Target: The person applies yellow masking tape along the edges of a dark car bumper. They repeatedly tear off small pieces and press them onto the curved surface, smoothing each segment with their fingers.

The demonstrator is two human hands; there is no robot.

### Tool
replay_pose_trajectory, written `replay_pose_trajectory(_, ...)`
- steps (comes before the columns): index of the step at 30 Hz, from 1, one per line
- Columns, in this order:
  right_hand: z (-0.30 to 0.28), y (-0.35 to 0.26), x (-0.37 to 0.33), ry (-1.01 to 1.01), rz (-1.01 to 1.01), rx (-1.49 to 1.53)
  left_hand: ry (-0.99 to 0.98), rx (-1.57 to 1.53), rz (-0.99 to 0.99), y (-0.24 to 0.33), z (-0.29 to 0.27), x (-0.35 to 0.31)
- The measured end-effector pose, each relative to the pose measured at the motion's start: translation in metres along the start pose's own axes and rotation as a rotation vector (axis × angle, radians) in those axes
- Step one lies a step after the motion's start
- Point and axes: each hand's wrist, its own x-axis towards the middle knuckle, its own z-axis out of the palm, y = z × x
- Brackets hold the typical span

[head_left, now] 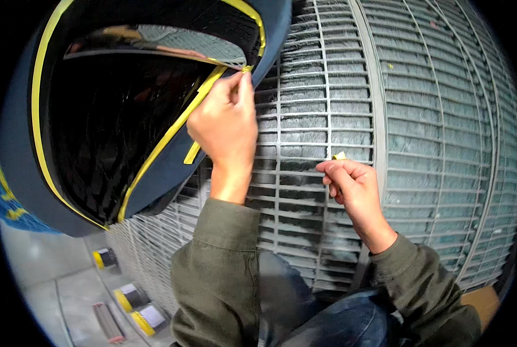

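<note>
A large curved dark-blue panel [10, 139] with a glossy black inset [125, 110] fills the upper left. Yellow masking tape [37, 104] runs along the inset's borders. At the inset's right corner my left hand [226, 124] is closed in a pinch, fingertips at the end of the tape. Below its wrist a loose tape end [192, 152] sticks out from the panel's edge. Over the metal grating, apart from the panel, my right hand [355, 188] pinches a small piece of yellow tape [340, 155] between thumb and forefinger.
Metal grating [374, 87] spreads under the hands and to the right, with greyish material beneath its bars. On the floor at lower left stand several black-and-yellow cylindrical containers [145, 319] beside a long reddish-grey bar [107, 324]. A brown cardboard-like piece [482, 303] shows at lower right.
</note>
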Motion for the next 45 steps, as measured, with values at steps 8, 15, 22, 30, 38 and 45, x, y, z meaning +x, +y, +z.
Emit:
replay_pose_trajectory(8, -0.010, 0.015, -0.014, -0.025, 0.050, 0.126, -0.149, 0.044, -0.055, -0.020, -0.041, -0.029)
replay_pose_trajectory(15, -0.024, 0.028, -0.016, -0.018, 0.112, 0.123, -0.239, 0.047, -0.051, -0.001, -0.022, -0.023)
replay_pose_trajectory(22, -0.036, 0.027, -0.015, -0.018, 0.118, 0.128, -0.273, 0.289, -0.038, 0.029, -0.012, -0.028)
replay_pose_trajectory(30, -0.030, -0.006, -0.029, -0.003, 0.032, 0.054, -0.267, 0.361, 0.063, 0.027, -0.013, -0.016)
replay_pose_trajectory(38, -0.034, -0.020, -0.047, 0.030, -0.012, -0.046, -0.385, 0.345, -0.092, 0.008, -0.054, -0.034)
replay_pose_trajectory(45, -0.008, -0.057, -0.052, -0.221, -0.091, -0.141, -0.584, -0.410, -0.627, 0.010, -0.094, -0.054)
